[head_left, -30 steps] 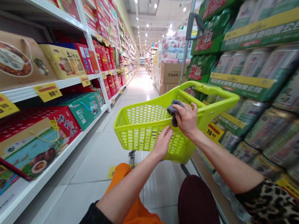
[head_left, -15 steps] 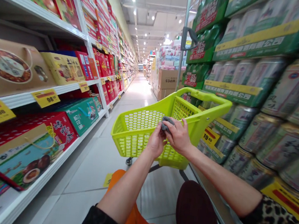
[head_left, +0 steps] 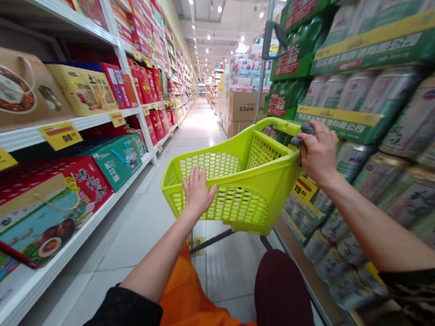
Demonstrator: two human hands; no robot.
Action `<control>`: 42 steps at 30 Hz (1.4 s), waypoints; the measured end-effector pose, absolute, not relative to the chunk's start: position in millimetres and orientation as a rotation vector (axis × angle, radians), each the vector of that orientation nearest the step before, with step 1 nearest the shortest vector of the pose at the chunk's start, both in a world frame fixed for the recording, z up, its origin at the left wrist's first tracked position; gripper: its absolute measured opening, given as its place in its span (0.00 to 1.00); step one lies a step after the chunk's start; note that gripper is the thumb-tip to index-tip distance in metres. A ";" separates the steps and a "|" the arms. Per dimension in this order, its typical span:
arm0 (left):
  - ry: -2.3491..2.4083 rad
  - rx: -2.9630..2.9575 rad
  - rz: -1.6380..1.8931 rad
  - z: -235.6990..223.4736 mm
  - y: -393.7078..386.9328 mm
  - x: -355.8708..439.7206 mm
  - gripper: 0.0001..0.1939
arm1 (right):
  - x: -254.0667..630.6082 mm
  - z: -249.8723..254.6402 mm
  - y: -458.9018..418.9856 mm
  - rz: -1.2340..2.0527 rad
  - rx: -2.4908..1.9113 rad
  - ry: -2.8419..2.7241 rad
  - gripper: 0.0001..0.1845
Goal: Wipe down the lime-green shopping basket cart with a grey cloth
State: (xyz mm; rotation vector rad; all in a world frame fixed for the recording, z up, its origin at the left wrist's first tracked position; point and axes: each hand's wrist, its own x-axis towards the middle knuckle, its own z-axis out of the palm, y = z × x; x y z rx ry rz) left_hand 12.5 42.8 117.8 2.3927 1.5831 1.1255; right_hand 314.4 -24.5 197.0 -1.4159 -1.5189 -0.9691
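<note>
A lime-green shopping cart (head_left: 270, 210) with a perforated plastic basket stands in front of my knees, its basket showing nothing inside. My left hand (head_left: 198, 191) lies on the near rim toward the cart's left end, fingers spread and extended. At the cart's right end, my right hand (head_left: 319, 149) is closed on a grey cloth (head_left: 304, 133), which is bunched against the handle corner. Part of the cloth is hidden under the fingers.
Shelves (head_left: 65, 134) of boxed goods with yellow price tags run along the left. Stacked packs of cans (head_left: 346, 122) stand close on the right. Beyond the cart are a cardboard box (head_left: 244, 106) and a metal pole (head_left: 262, 79). Tiled floor (head_left: 129, 226) runs down the aisle.
My hands have parted from above the near rim. The left moved left onto the rim; the right carried the grey cloth right and up to the handle corner.
</note>
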 end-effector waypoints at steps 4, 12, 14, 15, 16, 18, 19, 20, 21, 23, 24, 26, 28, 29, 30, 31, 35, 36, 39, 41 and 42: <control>1.821 2.580 0.828 100.6 53.6 -1.2 0.32 | 321.9 180.6 -15.4 -0.893 -1.535 -1.552 0.16; 1.838 2.656 0.684 109.0 54.2 -6.0 0.31 | 235.3 133.5 20.4 -0.856 -1.390 -2.006 0.12; 1.813 2.683 0.681 107.9 55.5 -9.7 0.31 | 240.4 141.0 21.9 -0.843 -1.382 -1.989 0.12; 1.804 2.694 0.679 107.1 55.9 -10.9 0.31 | 248.4 148.8 21.5 -0.842 -1.387 -1.946 0.13; 1.800 2.700 0.678 106.4 56.1 -11.5 0.32 | 259.3 158.4 20.6 -0.849 -1.392 -1.861 0.14; 1.807 2.701 0.683 105.7 56.0 -11.4 0.32 | 286.2 179.2 16.9 -0.886 -1.384 -1.620 0.15; 1.816 2.697 0.687 105.7 55.8 -10.8 0.32 | 300.4 187.9 14.1 -0.916 -1.365 -1.503 0.15; 1.824 2.692 0.691 106.1 55.6 -10.2 0.32 | 313.8 194.1 10.6 -0.948 -1.347 -1.428 0.15; 1.830 2.688 0.690 106.7 55.4 -9.5 0.32 | 325.7 197.3 6.4 -0.981 -1.336 -1.390 0.15; 1.833 2.689 0.673 108.1 55.4 -8.7 0.32 | 342.8 194.9 -3.1 -1.037 -1.350 -1.418 0.15; 1.830 2.693 0.660 108.7 55.7 -8.5 0.32 | 347.5 190.6 -7.8 -1.058 -1.370 -1.450 0.16; 1.833 2.698 0.636 109.4 56.8 -8.4 0.33 | 350.0 180.2 -15.5 -1.083 -1.410 -1.520 0.18; 1.842 2.694 0.614 109.3 58.5 -8.3 0.33 | 345.0 172.1 -19.8 -1.079 -1.437 -1.565 0.20; 1.846 2.691 0.602 109.1 59.5 -8.2 0.33 | 340.1 169.4 -20.4 -1.067 -1.448 -1.583 0.21; 1.848 2.689 0.586 109.0 60.5 -8.1 0.33 | 333.6 167.3 -20.0 -1.049 -1.457 -1.608 0.21; 1.849 2.689 0.569 108.9 61.4 -8.0 0.34 | 325.7 165.4 -18.7 -1.024 -1.463 -1.648 0.21; 1.831 2.715 0.528 110.2 63.2 -8.9 0.35 | 284.3 154.2 -6.3 -0.890 -1.428 -1.973 0.19; 1.822 2.724 0.522 110.7 63.2 -9.7 0.35 | 275.0 151.0 -2.7 -0.865 -1.418 -2.033 0.17; 1.812 2.735 0.510 110.9 63.0 -14.3 0.35 | 264.0 145.8 3.2 -0.854 -1.423 -2.077 0.14; 1.836 2.725 0.521 109.4 63.4 -18.8 0.36 | 274.7 147.6 0.9 -0.884 -1.434 -2.062 0.14; 1.852 2.717 0.531 108.1 63.8 -21.2 0.36 | 284.4 149.9 -2.0 -0.907 -1.441 -2.042 0.14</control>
